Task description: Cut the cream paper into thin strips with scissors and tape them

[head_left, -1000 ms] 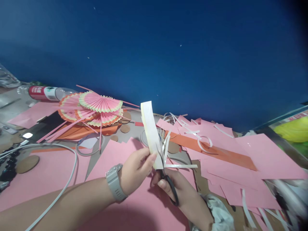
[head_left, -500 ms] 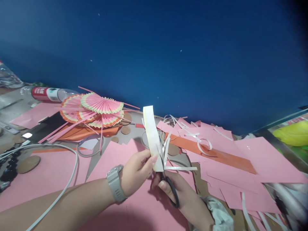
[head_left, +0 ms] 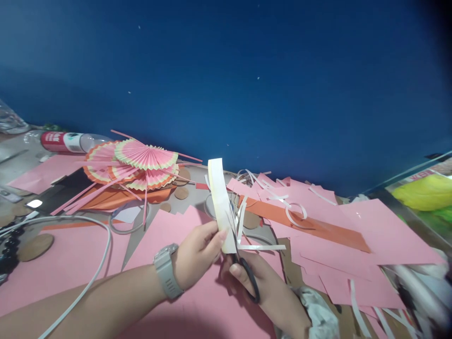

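Behind the worktop's (head_left: pixel 162 197) far edge we have a wall (head_left: pixel 226 84). Near the far left corner lies a bottle (head_left: pixel 72 141), paper fans (head_left: pixel 146 155) just to its right; toward the near left corner, a cable (head_left: pixel 108 242) curves over a sheet (head_left: pixel 70 254). By the near edge's middle, we have a paper strip (head_left: pixel 219 202) in our left hand (head_left: pixel 199 256), scissors (head_left: pixel 253 282) in our right (head_left: pixel 266 278), a paper pile (head_left: pixel 328 256) farther right.

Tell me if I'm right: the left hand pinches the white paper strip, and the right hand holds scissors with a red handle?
Not quite: the head view shows the scissors are black-handled, not red-handled. The left hand does pinch the white paper strip, and the right hand does hold the scissors.
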`<state>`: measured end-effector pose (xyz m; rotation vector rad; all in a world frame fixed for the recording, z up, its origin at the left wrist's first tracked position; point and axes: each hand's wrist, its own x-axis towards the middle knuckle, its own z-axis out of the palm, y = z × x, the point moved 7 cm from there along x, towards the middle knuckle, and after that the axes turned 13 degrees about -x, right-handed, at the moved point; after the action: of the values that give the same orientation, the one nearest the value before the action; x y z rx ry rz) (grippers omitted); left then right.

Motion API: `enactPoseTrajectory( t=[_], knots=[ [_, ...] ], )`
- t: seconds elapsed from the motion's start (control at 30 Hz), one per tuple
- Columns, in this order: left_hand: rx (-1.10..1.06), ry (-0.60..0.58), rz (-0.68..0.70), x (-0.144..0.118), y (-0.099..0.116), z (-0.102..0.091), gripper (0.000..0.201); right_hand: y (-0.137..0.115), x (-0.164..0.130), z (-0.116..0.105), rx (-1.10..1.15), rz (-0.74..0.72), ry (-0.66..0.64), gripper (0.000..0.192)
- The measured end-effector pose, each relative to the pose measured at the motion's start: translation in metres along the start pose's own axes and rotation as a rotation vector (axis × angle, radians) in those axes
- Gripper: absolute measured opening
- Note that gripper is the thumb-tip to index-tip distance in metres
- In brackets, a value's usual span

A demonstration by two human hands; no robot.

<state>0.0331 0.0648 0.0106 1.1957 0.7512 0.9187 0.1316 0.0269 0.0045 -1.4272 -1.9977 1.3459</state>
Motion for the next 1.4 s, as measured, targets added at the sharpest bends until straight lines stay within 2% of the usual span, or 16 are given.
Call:
enactPoseTrajectory(
  t=[0.43, 0.97, 1.1, 1.4],
  knots=[
    [-0.017, -0.021, -0.007, 0.0002, -0.0036, 0.0001, 0.034, -0.0005, 0.0004, -0.0005, -0.014, -0.017, 0.026, 0.041],
    [0.090, -0.020, -0.037, 0.0004, -0.0078, -0.0023, 0.036, -0.0002, 0.0021, -0.0033, -0.008, -0.037, 0.072, 0.041],
    [0.108, -0.003, -0.027, 0.0004, -0.0068, -0.0036, 0.034, 0.0018, 0.0006, -0.0020, 0.002, -0.020, 0.062, 0.045],
    [0.074, -0.041, -0.041, -0.0009, -0.0089, 0.0004, 0.036, 0.0025, 0.0008, -0.0007, 0.063, -0.023, 0.054, 0.043]
  ],
)
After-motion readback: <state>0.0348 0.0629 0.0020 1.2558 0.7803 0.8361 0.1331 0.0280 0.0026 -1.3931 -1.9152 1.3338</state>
